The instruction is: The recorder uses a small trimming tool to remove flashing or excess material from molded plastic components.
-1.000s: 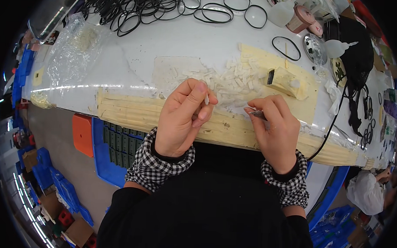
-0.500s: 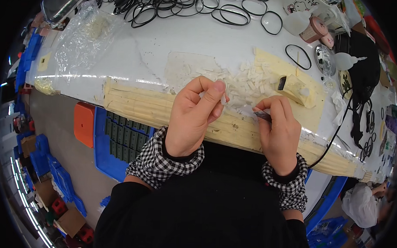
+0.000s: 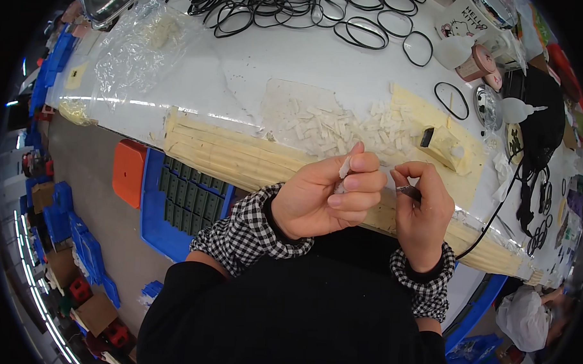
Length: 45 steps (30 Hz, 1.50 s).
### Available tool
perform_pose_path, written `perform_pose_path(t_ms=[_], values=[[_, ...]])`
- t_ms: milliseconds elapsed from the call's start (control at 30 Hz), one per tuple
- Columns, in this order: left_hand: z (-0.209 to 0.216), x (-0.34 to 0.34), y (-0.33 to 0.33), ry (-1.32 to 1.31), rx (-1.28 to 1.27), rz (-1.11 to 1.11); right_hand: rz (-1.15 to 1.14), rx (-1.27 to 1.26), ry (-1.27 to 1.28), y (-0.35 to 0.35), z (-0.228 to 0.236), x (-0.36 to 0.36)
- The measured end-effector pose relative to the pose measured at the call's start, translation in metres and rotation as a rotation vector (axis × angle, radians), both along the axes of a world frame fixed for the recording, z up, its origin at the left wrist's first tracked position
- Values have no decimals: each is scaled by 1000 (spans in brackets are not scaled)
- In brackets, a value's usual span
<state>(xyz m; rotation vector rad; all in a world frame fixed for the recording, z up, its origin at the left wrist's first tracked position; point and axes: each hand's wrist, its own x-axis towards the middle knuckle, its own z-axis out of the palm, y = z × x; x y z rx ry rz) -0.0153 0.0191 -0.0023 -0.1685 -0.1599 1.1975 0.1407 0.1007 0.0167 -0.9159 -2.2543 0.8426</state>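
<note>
My left hand point(image 3: 333, 193) is closed in front of the table edge, its fingers curled round a small white strip point(image 3: 344, 168) that shows beside the thumb. More white may lie inside the fingers, but they hide it. Just to the right, my right hand point(image 3: 425, 203) pinches a small, thin, dark metal piece point(image 3: 408, 191), blade-like in shape; the fingers cover part of it. Beyond both hands, many short white strips point(image 3: 325, 128) lie loose in a pile on the table. A yellow taped block point(image 3: 448, 151) with a dark end sits to the right of the pile.
Black rubber-like loops point(image 3: 265, 11) are heaped at the far side of the table point(image 3: 205, 76). Clear plastic film point(image 3: 132, 61) lies at the left. Cups, a pink jar point(image 3: 477, 63) and a black cable stand at the right. Below is a blue crate point(image 3: 150, 209) of dark green parts.
My left hand has moved right and nearer to me and turned, so its curled fingers and the white strip show. The right hand has shifted slightly right and nearer, still pinching the metal piece.
</note>
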Motion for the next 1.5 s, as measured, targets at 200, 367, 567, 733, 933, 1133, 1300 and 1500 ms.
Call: perform_pose_path(t_ms=[200,367,567,733,933,1133,1300,1500], values=[[0,3,-1,-65,-27,-47,0,-20,-1,0,1,1],[-1,3,-1,-77,-2,-63,0,-36,3,0,1,2],[-1,5,-1,-42,0,-103,-17,-9,-5,2,2,7],[2,6,-5,203,-74,-286,100,-57,91,1,19,11],[6,13,-8,454,-177,-299,203,-138,72,-5,33,12],[9,14,-6,499,-217,-271,191,-41,38,-3,28,16],[11,14,-6,529,-223,-226,212,-91,76,-4,25,15],[20,13,-8,982,-232,44,65,-474,119,1,25,19]])
